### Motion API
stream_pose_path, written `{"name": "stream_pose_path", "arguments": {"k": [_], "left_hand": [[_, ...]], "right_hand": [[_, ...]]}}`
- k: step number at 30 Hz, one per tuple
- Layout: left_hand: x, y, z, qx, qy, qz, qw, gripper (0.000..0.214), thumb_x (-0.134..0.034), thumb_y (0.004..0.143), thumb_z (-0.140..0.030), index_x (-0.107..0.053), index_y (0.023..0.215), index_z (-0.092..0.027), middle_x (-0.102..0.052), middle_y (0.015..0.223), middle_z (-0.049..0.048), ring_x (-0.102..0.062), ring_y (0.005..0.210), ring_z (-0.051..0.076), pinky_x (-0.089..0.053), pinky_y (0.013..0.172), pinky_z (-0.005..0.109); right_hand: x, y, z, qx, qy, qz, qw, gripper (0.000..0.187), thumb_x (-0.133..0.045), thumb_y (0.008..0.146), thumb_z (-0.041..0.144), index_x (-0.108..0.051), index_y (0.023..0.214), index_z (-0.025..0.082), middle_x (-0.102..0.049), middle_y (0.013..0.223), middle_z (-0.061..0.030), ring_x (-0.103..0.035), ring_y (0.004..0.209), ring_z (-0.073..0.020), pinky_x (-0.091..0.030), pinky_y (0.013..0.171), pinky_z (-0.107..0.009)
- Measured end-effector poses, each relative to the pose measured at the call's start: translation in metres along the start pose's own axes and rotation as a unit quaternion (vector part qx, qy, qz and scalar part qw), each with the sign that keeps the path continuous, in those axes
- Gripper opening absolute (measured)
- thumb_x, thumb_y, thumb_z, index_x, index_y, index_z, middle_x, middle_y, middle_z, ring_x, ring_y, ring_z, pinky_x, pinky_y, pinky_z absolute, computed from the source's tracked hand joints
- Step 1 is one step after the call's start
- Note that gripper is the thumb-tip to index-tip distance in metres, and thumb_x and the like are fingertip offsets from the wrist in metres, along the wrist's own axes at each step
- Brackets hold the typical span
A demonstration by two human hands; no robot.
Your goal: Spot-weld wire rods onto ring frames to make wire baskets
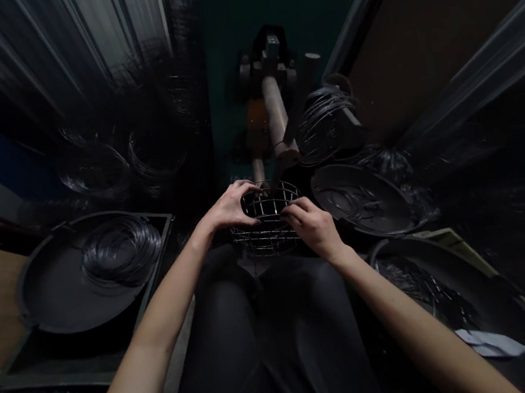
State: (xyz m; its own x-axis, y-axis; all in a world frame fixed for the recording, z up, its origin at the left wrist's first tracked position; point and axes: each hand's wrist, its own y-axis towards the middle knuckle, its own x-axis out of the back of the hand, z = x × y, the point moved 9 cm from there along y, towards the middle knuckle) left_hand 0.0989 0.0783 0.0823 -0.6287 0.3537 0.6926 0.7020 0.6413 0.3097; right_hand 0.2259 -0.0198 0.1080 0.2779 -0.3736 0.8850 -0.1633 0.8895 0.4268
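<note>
A round wire basket [271,244] of thin metal rods sits in front of my knees, below the arms of a green machine [225,40]. My left hand [234,207] curves around its left side, thumb and fingers closed on the rim wires. On the right side, my right hand [312,225] pinches the near upper wire with its fingertips. The machine's thick rod [276,109] reaches down just beyond the basket, and a thinner rod [258,170] ends close to the far rim. The basket's far lower part is dark.
To the left, a black round tray [56,294] holds a coil of wire rings [122,248]. At right stand a pan with wire pieces [362,199] and a larger black tray [507,316] with a white paper [491,342]. Wire hoops [324,114] hang beside the machine.
</note>
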Motion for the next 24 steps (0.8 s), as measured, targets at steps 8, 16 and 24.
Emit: {"name": "stream_pose_path", "arguments": {"k": [8,16,24], "left_hand": [[0.007,0.014,0.006,0.0,-0.005,0.0,1.0,0.068,-0.081,0.052,-0.026,-0.056,0.114,-0.016,-0.048,0.121,0.0097,-0.046,0.12,0.027,-0.037,0.106,0.041],[0.014,0.032,0.027,0.015,-0.023,-0.017,0.999,0.068,-0.082,0.05,-0.028,-0.056,0.113,-0.018,-0.049,0.12,0.0088,-0.05,0.115,0.027,-0.038,0.105,0.044],[0.022,0.035,0.028,0.008,-0.023,-0.028,0.999,0.067,-0.081,0.05,-0.026,-0.057,0.112,-0.016,-0.051,0.118,0.0088,-0.05,0.114,0.026,-0.039,0.104,0.042]], "right_hand": [[-0.002,0.016,-0.016,-0.018,0.084,-0.041,0.995,0.014,-0.055,0.088,0.026,-0.067,0.087,0.02,-0.057,0.087,-0.0041,-0.055,0.072,-0.0135,-0.04,0.059,-0.022],[-0.009,0.037,-0.034,-0.071,0.109,-0.069,0.989,0.02,-0.055,0.087,0.036,-0.064,0.082,0.019,-0.055,0.079,-0.0032,-0.053,0.067,-0.015,-0.04,0.059,-0.025],[-0.014,0.048,-0.036,-0.064,0.111,-0.065,0.99,0.017,-0.054,0.087,0.035,-0.063,0.083,0.02,-0.056,0.079,-0.0037,-0.055,0.07,-0.0168,-0.042,0.062,-0.027]]}}
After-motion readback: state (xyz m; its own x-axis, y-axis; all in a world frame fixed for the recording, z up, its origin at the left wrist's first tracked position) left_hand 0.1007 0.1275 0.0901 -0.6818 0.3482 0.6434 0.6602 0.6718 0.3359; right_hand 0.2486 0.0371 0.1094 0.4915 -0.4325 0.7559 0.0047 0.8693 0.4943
